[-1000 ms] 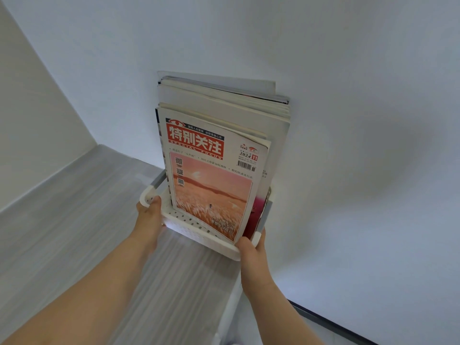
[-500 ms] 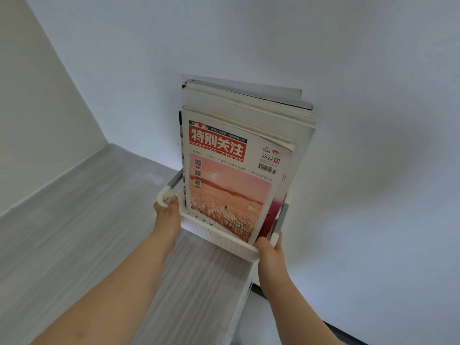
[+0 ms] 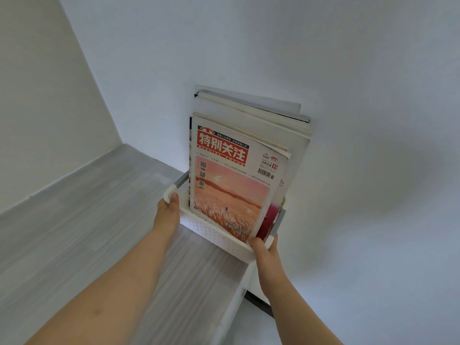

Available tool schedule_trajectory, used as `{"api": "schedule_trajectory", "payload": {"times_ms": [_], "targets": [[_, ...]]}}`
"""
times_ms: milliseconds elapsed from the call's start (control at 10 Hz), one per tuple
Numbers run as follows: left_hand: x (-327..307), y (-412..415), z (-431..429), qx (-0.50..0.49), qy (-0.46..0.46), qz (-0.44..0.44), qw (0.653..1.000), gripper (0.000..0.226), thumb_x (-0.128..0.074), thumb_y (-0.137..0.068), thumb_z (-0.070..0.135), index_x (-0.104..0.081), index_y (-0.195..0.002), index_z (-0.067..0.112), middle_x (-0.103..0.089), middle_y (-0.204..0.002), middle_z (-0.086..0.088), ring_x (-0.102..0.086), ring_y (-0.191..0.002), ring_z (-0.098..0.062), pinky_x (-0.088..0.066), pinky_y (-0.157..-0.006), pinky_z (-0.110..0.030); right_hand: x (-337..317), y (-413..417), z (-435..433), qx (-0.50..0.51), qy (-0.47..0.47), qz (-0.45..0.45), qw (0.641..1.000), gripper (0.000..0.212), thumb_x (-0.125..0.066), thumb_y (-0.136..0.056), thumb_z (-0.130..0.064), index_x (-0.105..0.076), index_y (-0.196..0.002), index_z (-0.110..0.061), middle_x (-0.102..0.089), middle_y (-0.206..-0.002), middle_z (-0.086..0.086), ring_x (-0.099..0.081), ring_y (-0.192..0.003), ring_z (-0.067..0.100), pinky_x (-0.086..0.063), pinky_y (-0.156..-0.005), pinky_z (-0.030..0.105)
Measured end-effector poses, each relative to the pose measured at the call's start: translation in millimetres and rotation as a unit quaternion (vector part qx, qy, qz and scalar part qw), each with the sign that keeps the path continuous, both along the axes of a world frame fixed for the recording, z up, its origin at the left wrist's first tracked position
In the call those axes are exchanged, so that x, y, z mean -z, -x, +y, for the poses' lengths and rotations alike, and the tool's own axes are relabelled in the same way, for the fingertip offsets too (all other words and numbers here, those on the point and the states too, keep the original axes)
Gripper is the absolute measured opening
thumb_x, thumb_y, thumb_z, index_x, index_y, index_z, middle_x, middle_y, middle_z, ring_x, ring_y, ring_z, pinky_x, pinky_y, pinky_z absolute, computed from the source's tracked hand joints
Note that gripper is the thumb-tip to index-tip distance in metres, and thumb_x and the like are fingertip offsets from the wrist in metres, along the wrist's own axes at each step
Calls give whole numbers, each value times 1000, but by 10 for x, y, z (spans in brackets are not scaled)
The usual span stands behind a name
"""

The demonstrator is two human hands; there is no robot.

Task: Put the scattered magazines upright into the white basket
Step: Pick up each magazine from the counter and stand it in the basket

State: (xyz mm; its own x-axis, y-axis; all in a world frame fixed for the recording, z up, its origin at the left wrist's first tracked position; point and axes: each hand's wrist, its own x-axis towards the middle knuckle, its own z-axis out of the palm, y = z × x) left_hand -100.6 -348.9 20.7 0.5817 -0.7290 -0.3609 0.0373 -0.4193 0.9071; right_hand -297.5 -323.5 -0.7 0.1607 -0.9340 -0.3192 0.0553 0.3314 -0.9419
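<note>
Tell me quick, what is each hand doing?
Left hand: grips the white basket at its left end.
Right hand: grips the basket's right end.

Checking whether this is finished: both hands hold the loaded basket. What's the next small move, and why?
Probably slide the basket slightly left before letting go: the magazines stand upright in it, but its right end, in the right hand, sits at the table edge, with the left hand on the other end.

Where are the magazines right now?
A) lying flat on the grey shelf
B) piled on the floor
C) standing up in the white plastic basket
C: the paper magazines stand upright inside the white perforated plastic basket, held by the left hand and right hand.
</note>
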Motion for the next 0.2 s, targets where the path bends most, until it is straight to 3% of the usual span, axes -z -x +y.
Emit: {"api": "schedule_trajectory", "payload": {"times_ms": [100, 200], "targets": [[-5, -16, 240, 14, -9, -31, 999, 50, -29, -95, 38, -29, -138, 11, -39, -142, -14, -39, -128, -31, -33, -109, -47, -49, 81, 78, -24, 7, -4, 1000, 74, -55, -78, -46, -15, -139, -30, -35, -144, 0, -33, -129, 19, -26, -109, 40], [-36, -57, 598, 37, -17, -107, 993, 41, -37, -94, 27, -45, -128, 5, -47, -137, -16, -45, -124, -32, -35, -103, -39, -150, 213, 244, -7, 19, 28, 999, 81, -48, -74, -56, -15, -140, -24, -24, -150, 2, -23, -137, 22, -20, -114, 47]]}}
